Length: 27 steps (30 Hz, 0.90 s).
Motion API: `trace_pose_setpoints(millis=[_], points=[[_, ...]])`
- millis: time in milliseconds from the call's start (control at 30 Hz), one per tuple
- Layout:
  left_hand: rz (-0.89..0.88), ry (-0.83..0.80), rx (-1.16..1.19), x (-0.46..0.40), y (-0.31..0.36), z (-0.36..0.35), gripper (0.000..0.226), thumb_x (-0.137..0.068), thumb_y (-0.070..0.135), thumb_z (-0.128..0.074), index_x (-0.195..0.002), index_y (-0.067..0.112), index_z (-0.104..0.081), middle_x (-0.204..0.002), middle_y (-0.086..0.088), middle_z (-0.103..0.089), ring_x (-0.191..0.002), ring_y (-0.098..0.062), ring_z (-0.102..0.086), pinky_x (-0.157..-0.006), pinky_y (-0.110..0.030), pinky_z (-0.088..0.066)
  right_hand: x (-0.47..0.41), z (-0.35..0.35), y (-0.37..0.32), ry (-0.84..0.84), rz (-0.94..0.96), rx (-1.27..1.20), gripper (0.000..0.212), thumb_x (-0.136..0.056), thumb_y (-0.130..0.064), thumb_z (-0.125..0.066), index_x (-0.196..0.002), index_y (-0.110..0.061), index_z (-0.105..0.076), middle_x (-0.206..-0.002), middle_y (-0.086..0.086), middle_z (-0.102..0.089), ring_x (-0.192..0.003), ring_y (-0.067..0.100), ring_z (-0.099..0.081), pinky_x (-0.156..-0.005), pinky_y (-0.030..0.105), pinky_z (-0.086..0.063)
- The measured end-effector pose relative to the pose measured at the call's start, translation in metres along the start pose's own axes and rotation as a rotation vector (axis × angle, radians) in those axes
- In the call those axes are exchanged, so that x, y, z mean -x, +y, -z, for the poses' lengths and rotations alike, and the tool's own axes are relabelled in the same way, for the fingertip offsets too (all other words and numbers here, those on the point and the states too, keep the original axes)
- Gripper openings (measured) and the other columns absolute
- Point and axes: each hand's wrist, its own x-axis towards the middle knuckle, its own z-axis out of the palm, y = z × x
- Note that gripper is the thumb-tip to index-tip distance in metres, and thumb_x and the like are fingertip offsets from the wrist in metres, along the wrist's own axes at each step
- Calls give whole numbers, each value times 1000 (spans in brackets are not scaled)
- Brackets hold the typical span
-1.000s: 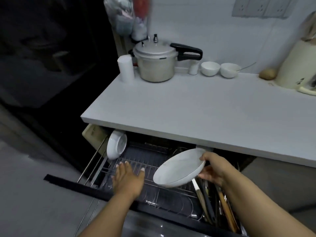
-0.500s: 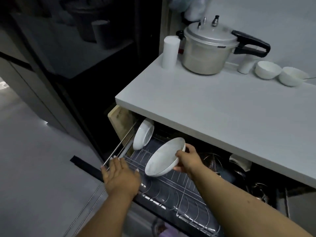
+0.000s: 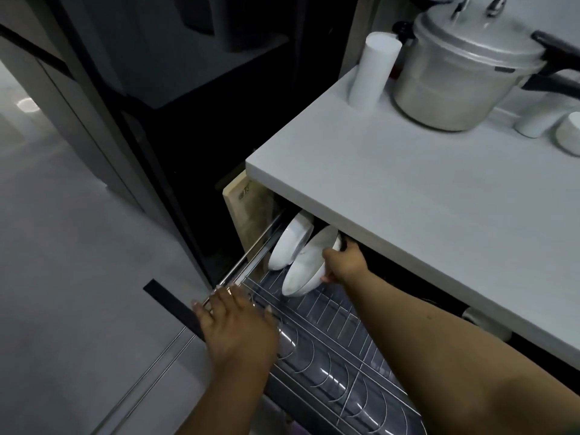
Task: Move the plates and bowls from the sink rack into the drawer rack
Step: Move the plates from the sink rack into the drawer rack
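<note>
The wire drawer rack (image 3: pixel 326 350) is pulled out below the white counter. At its far left end a white bowl (image 3: pixel 290 243) stands on edge in the wires. My right hand (image 3: pixel 343 262) grips the rim of a second white bowl (image 3: pixel 306 265), which stands tilted on edge right behind the first, its bottom in the rack wires. My left hand (image 3: pixel 235 328) lies flat, fingers spread, on the rack's front left corner and holds nothing.
A wooden cutting board (image 3: pixel 248 211) stands upright left of the rack. On the counter (image 3: pixel 408 196) are a pressure cooker (image 3: pixel 464 67), a white cylinder (image 3: pixel 373 67) and small white bowls at the right edge. The drawer's black front (image 3: pixel 169 306) juts over the grey floor.
My right hand has carried the bowl left and back, from above the rack's middle to a spot against the standing bowl. The view has swung left. My left hand stayed on the rack corner.
</note>
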Motion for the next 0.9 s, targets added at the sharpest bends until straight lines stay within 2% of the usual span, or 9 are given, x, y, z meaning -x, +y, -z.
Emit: trace_pose_setpoints(millis=[167, 233, 333, 400, 533, 633, 733, 833, 900], points=[[-5, -1, 53, 0, -1, 1, 76, -95, 53, -18, -152, 5, -9, -158, -16, -20, -146, -30, -18, -118, -54, 3, -18, -14, -13, -24, -31, 99, 24, -88, -16, -57, -109, -6, -52, -80, 9, -58, -64, 32, -63, -73, 52, -58], [-5, 15, 40, 0, -1, 2, 76, -94, 53, -17, -152, 4, -10, -157, -17, -22, -145, -31, -20, -118, -55, 3, -24, -20, -18, -39, -72, 118, 19, -91, -22, -55, -94, -4, -50, -71, 7, -53, -59, 29, -61, -75, 48, -58], [-13, 13, 31, 1, -1, 4, 77, -95, 54, -19, -152, 4, -6, -158, -16, -19, -145, -30, -18, -117, -54, 6, -35, -30, -22, -65, -40, 276, 30, -91, -33, -50, -77, -6, -54, -72, 11, -62, -78, 38, -70, -84, 46, -56], [-12, 19, 27, 0, -1, 2, 77, -95, 54, -19, -152, 4, -7, -158, -16, -20, -145, -30, -20, -117, -53, 5, -42, -37, -24, -81, -20, 356, 32, -91, -34, -47, -82, -6, -58, -76, 14, -66, -84, 37, -70, -87, 44, -56], [5, 29, 56, 0, -2, -3, 77, -87, 53, -27, -147, 4, -32, -146, -17, -45, -134, -31, -41, -117, -54, -7, -52, -46, -28, -98, 6, 546, 34, -92, -38, -42, -82, -10, -57, -87, 13, -65, -97, 33, -65, -82, 29, -48], [-3, 65, 101, -2, -4, -13, 74, -78, 49, -43, -131, -2, -53, -124, -21, -63, -116, -36, -58, -112, -55, -19, -54, -50, -32, -129, -1, 614, 36, -95, -38, -37, -85, -11, -59, -80, 9, -61, -106, 32, -61, -84, 28, -42], [-6, 74, 97, -3, -5, -18, 72, -74, 47, -48, -124, -4, -59, -113, -22, -67, -106, -38, -62, -108, -56, -26, -56, -54, -35, -175, 9, 635, 41, -99, -34, -31, -104, -7, -63, -116, 17, -64, -118, 31, -55, -100, 29, -41], [-24, 128, 104, -4, -6, -22, 70, -70, 43, -54, -118, -6, -62, -105, -23, -69, -98, -39, -65, -105, -57, -27, -65, -59, -33, -160, 42, 684, 45, -98, -42, -28, -73, -15, -53, -123, 17, -63, -117, 31, -58, -102, 34, -43], [-30, 161, 106, -5, -6, -26, 70, -67, 42, -56, -117, -7, -62, -102, -24, -70, -95, -39, -66, -105, -56, -26, -69, -60, -31, -152, 40, 691, 50, -97, -48, -28, -72, -14, -55, -115, 17, -66, -114, 32, -60, -100, 35, -45]])
